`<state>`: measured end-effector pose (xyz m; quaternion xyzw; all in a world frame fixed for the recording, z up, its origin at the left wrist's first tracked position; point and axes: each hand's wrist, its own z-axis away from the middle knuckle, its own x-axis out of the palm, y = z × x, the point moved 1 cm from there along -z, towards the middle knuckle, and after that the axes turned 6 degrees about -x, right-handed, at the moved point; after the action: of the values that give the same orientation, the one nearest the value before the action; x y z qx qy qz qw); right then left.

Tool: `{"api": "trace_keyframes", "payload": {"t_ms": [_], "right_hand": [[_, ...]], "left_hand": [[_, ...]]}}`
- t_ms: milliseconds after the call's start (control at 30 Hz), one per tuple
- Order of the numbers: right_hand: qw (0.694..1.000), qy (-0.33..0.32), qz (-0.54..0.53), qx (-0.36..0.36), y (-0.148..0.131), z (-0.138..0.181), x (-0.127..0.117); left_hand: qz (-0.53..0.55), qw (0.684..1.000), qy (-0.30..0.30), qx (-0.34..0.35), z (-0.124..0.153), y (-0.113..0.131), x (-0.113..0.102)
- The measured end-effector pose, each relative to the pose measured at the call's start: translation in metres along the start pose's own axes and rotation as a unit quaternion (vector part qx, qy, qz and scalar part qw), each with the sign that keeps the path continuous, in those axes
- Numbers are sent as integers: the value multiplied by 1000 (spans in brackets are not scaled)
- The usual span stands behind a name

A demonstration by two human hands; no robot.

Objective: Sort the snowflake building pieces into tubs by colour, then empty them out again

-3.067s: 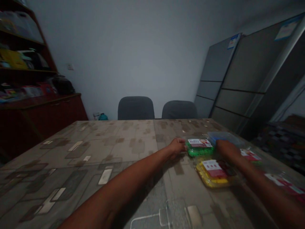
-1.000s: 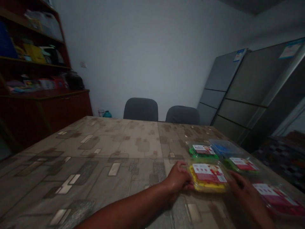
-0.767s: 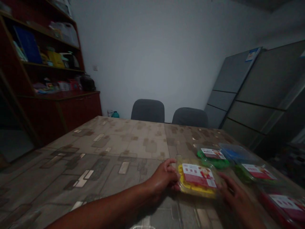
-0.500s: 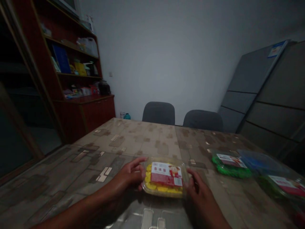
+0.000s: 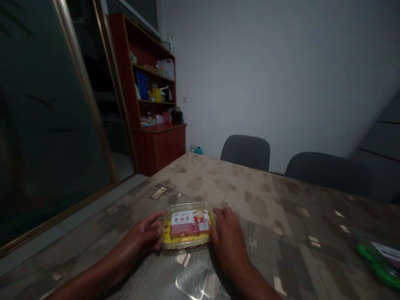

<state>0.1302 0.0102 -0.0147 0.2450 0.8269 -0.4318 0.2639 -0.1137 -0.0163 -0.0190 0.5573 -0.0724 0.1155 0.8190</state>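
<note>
A clear plastic clamshell box [image 5: 188, 239] with yellow contents sits between my hands in the lower middle of the view. Its lid carries a white and red label [image 5: 190, 221] with a small cartoon figure. My left hand [image 5: 149, 235] grips the box's left end with the fingers bent round the edge. At the opposite end my right hand [image 5: 228, 231] is closed on the edge, thumb near the front and fingers behind. Whether the box rests on the patterned tablecloth [image 5: 256, 204] or hangs just over it, I cannot tell.
Another clear box with green contents [image 5: 375, 262] lies at the right edge, partly cut off. Two grey chairs [image 5: 245, 152] stand beyond the table. A red shelf cabinet [image 5: 165, 146] and a glass sliding door [image 5: 46, 125] are on the left.
The view has turned left. Both hands have moved left over the table, still holding the yellow-filled box. The green-filled box is now at the right edge; the other boxes there have left the view.
</note>
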Motion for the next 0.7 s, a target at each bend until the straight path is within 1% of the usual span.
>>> {"api": "trace_keyframes", "payload": {"t_ms": [67,133,200,233,300,367,433,500,567,600,667,700], "right_hand": [[996,-39,42,-71,-17,-1,1],[982,-106,56,-149,-35,-1,7],[966,-166,55,-190,-48,-1,18],[962,-178,63,-199,-52,-1,24],[955,-181,86,-220,-52,0,34],[944,-168,107,-261,-48,4,41],[931,-157,116,-308,-43,11,42],[924,-156,93,-338,-39,17,36],[924,-170,40,-340,-38,20,24],[930,-172,8,-325,-36,18,16],[952,-153,-35,-263,-30,9,-1],[965,-131,-38,-222,-24,3,-9]], "left_hand": [[12,1000,-5,-11,1,-3,-1],[26,1000,-12,-11,3,-5,-1],[33,999,-22,-6,6,-7,-1],[33,999,-28,-4,8,-7,-1],[28,999,-37,-3,12,-8,0],[17,999,-41,-2,13,-9,1],[-6,999,-31,10,12,-11,2],[-39,998,-22,33,10,-12,5],[-64,996,-25,55,10,-13,9],[-70,995,-31,61,11,-14,11],[-69,995,-41,65,14,-13,16],[-63,995,-45,67,15,-13,18]]}}
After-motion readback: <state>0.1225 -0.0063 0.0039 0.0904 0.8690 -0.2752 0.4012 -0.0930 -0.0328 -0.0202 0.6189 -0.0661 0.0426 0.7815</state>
